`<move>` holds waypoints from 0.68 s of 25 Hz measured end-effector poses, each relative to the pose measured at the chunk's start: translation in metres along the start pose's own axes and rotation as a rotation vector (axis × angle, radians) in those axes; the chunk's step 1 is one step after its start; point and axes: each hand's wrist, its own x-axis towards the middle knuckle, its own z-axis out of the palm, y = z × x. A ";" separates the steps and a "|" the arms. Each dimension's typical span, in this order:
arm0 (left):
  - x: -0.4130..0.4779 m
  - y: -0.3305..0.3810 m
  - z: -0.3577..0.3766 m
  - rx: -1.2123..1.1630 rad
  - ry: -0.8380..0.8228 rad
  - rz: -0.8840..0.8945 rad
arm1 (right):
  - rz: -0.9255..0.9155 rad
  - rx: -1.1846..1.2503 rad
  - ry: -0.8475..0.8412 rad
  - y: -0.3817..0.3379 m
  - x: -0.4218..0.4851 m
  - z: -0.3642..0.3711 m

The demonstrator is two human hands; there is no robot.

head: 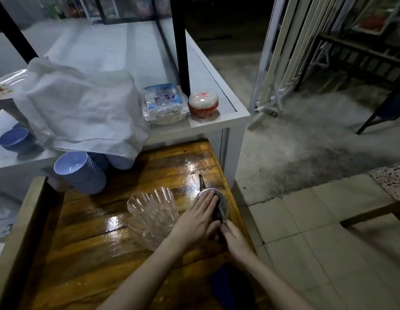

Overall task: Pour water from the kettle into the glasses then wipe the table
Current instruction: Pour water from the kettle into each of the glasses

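Note:
A small metal kettle [219, 199] stands near the right edge of the wet wooden table [100, 249], with its spout pointing away from me. My left hand [197, 219] lies flat on the kettle's lid, fingers stretched out. Just behind the kettle, my right hand [233, 239] closes around its dark handle. Clear fluted glasses [150, 214] lie nested on their side to the left of the kettle, touching my left wrist. A dark blue cloth [224, 285] lies on the table near me, under my right forearm.
A stack of blue bowls [82, 173] lies on its side at the table's far left. Behind it a white counter [217, 124] carries a white cloth bundle [82, 110], a plastic packet [164, 102] and a red-and-white container [203, 104]. Tiled floor lies to the right.

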 end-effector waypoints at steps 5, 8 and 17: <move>0.010 0.011 0.005 0.002 0.052 0.037 | 0.077 0.133 0.107 -0.013 0.005 -0.032; 0.014 0.024 0.011 0.021 0.072 0.034 | 0.114 0.224 0.215 -0.014 -0.004 -0.041; 0.015 0.050 0.005 -0.041 0.072 -0.006 | 0.077 0.154 0.391 -0.031 -0.013 -0.066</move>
